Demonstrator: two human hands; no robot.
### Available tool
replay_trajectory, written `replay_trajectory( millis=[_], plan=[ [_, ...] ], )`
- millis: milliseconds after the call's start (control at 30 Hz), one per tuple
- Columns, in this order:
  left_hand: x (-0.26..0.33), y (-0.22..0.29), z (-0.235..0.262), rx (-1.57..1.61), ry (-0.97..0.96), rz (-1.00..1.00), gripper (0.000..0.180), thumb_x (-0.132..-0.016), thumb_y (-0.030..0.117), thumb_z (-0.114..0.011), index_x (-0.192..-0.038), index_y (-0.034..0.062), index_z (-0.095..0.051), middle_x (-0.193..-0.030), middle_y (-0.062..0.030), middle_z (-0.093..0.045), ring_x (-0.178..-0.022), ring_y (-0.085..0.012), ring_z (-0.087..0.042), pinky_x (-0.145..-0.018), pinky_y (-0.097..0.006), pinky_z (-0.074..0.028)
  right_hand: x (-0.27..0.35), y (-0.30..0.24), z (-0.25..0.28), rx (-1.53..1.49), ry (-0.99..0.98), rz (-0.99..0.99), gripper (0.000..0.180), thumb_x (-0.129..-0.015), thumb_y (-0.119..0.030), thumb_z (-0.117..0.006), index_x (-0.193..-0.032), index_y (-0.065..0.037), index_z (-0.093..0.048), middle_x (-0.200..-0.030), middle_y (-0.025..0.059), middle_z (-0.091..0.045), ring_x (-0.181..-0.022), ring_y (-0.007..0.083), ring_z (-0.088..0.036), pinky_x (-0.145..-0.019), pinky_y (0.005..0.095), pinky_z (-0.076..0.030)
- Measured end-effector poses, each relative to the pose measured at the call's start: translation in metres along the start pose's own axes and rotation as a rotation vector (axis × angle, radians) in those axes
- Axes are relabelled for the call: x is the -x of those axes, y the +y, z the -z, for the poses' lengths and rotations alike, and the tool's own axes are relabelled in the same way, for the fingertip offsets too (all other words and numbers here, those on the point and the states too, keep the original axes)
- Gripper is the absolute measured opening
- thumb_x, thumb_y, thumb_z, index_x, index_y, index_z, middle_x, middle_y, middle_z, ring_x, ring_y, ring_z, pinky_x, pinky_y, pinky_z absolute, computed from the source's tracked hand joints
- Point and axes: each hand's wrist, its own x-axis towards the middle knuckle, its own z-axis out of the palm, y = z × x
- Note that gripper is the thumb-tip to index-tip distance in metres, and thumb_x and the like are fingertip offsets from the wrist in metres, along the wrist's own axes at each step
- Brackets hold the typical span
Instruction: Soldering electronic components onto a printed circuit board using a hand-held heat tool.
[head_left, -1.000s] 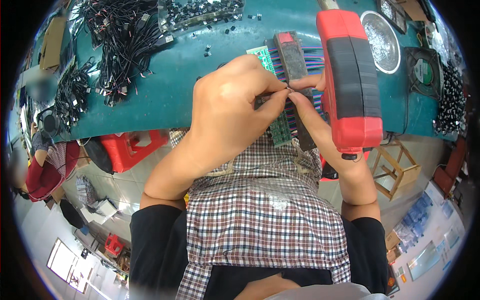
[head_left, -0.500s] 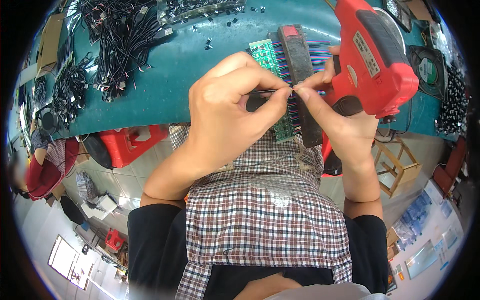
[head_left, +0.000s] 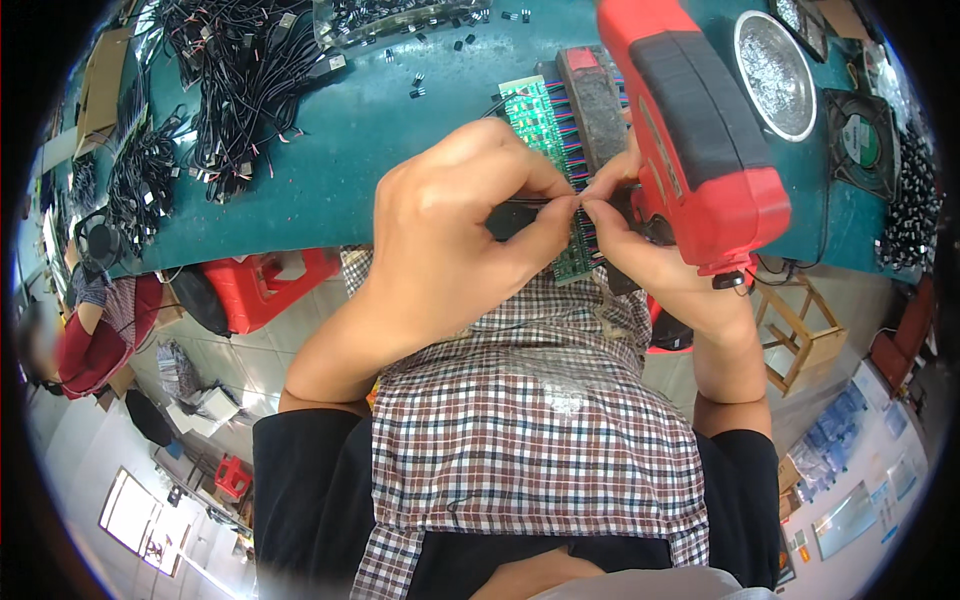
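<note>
My left hand (head_left: pixel 455 215) is closed in a pinch on a thin black wire (head_left: pixel 528 202) above a green circuit board (head_left: pixel 532 115). Its fingertips meet those of my right hand (head_left: pixel 665 275), whose thumb and forefinger also pinch at the wire's tip. Resting in that same right hand is a red and black gun-shaped power tool (head_left: pixel 700 120), its grip partly hidden by the fingers. A dark metal bar (head_left: pixel 595 100) with a red patch lies along the board's right side, across a row of coloured wires. The exact wire end is too small to make out.
Bundles of black cables (head_left: pixel 235 100) lie on the green table (head_left: pixel 380 150) at the left. A plastic tray of small black parts (head_left: pixel 400 20) sits at the back. To the right are a round metal dish (head_left: pixel 775 75) and a black fan (head_left: pixel 860 145).
The gun-shaped tool has swung left and tilted, uncovering the round dish and hiding more of the coloured wires. Both hands have shifted slightly down and left, still pinching together.
</note>
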Motion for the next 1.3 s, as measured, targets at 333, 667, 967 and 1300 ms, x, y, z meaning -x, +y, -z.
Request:
replay_trajectory(
  millis=[333,667,967,1300],
  plan=[
    [-0.015,-0.023,-0.005,-0.423,0.171,0.037,0.012,-0.074,0.013,-0.076,-0.072,0.0084,-0.065,-0.072,-0.0027,-0.063,-0.059,-0.0193,-0.064,-0.052,-0.031,-0.048,0.031,-0.009,0.009,-0.265,0.248,-0.018,0.047,-0.086,0.004,-0.061,-0.13,0.005,-0.045,-0.094,0.0084,-0.054,-0.074,0.0162,-0.058,-0.079,0.0362,-0.053],
    [-0.015,-0.038,-0.019,-0.516,0.231,-0.042,0.017,-0.071,0.011,-0.076,-0.066,0.01,-0.059,-0.067,-0.0037,-0.057,-0.051,-0.0232,-0.057,-0.047,-0.035,-0.044,0.093,-0.007,0.01,-0.178,0.226,-0.265,0.041,-0.088,-0.011,-0.064,-0.123,0.006,-0.049,-0.075,0.005,-0.051,-0.055,0.0097,-0.044,-0.05,0.0267,-0.041],
    [-0.016,-0.029,-0.018,-0.596,0.2,-0.004,0.017,-0.069,0.01,-0.077,-0.067,0.0086,-0.06,-0.067,-0.0027,-0.058,-0.054,-0.0189,-0.058,-0.049,-0.031,-0.045,0.1,-0.002,0.011,-0.262,0.146,-0.435,0.02,-0.09,-0.004,-0.068,-0.11,0.001,-0.063,-0.087,0.0034,-0.063,-0.072,0.009,-0.059,-0.063,0.0257,-0.049],
    [-0.018,-0.029,-0.016,-0.631,0.179,-0.017,0.017,-0.071,0.009,-0.077,-0.067,0.0067,-0.061,-0.066,-0.0008,-0.059,-0.053,-0.0125,-0.056,-0.051,-0.027,-0.046,0.091,-0.002,0.003,-0.336,0.139,-0.458,0.003,-0.093,-0.002,-0.063,-0.093,-0.001,-0.061,-0.073,-0.0003,-0.057,-0.064,0.0079,-0.053,-0.057,0.0257,-0.043]
  ],
)
